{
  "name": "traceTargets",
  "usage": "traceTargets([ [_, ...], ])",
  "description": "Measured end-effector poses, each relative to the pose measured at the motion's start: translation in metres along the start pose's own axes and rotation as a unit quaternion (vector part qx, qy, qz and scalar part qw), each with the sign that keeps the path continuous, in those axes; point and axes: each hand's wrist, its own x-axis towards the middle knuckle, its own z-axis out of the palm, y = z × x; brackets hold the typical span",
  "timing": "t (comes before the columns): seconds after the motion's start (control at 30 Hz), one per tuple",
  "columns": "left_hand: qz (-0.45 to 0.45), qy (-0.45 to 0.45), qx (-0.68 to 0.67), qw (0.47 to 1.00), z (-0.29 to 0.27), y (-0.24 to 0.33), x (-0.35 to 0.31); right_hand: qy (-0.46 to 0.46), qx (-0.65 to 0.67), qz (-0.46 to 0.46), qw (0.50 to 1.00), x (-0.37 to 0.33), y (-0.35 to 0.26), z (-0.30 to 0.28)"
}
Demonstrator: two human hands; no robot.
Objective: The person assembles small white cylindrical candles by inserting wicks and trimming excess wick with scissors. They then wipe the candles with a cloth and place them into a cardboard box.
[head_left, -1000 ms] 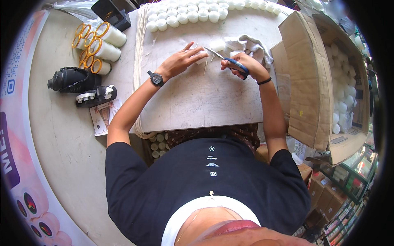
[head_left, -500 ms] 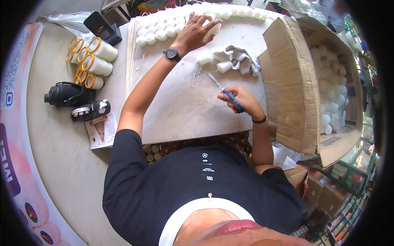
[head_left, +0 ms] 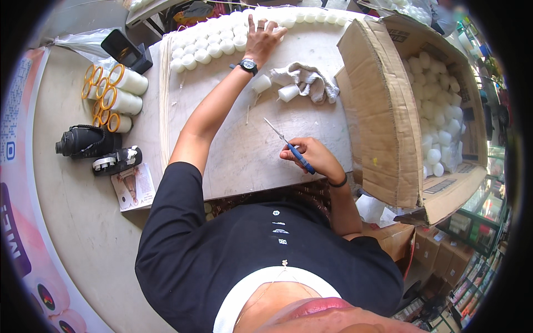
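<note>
My left hand point(head_left: 263, 45), with a watch on its wrist, reaches to the far side of the table. Its fingers are spread over the edge of the rows of short white candles point(head_left: 214, 50); whatever lies under the palm is hidden. My right hand point(head_left: 315, 155) holds blue-handled scissors point(head_left: 298, 156) near the table's front, the narrow metal blades pointing away and to the left. Between the hands, a white candle point(head_left: 261, 84) and another loose candle point(head_left: 288, 92) lie beside a crumpled whitish cloth point(head_left: 314, 83). A thin wick piece point(head_left: 247, 114) rests on the tabletop.
At right stands an open cardboard box point(head_left: 383, 116) with many white candles point(head_left: 436, 105) inside. Long wick strands point(head_left: 165, 100) run along the left. Beyond them are gold-rimmed white jars point(head_left: 125, 102), a black bottle point(head_left: 86, 141), a tape dispenser point(head_left: 116, 161), a printed card point(head_left: 133, 186) and a black case point(head_left: 126, 50).
My left hand has gone from gripping a candle above the rows to lying spread over their edge. The right hand keeps the scissors, now turned slightly. The whole view has shifted somewhat.
</note>
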Motion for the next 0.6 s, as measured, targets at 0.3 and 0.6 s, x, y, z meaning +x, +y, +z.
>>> traceTargets([
  [0.3,-0.065,0.057,-0.109,0.99,-0.052,-0.011,-0.026,0.007,-0.04,-0.013,0.999,0.0,-0.005,0.008],
  [0.6,-0.009,-0.124,-0.38,0.917,-0.116,-0.023,-0.105,0.023,0.016,0.03,0.999,-0.008,-0.006,0.006],
])
